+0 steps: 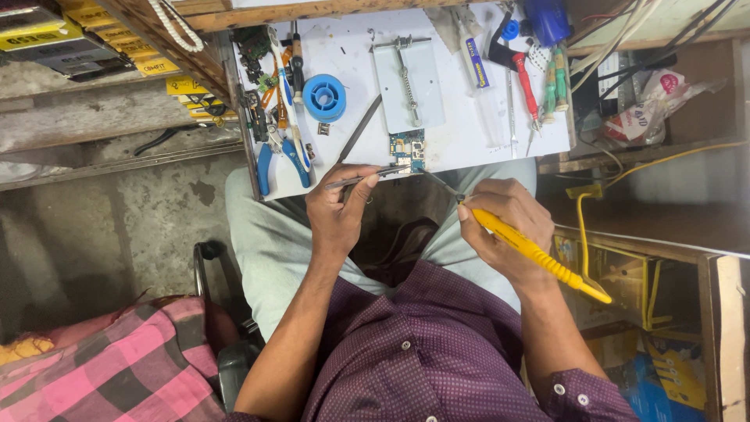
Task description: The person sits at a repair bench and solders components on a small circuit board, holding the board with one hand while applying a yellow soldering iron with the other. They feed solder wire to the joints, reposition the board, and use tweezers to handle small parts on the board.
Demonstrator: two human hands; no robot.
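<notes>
A small blue circuit board lies at the near edge of a white work mat. My left hand grips metal tweezers, whose tips reach the board from the left. My right hand holds a yellow-handled soldering iron; its thin metal tip points up-left at the board's lower edge. A yellow cord runs up from the iron's rear end toward the right.
On the mat lie a blue solder spool, a metal board holder, blue-handled pliers, a red screwdriver, green screwdrivers and a dark flat tool. A cluttered shelf stands right, pink checked cloth lower left.
</notes>
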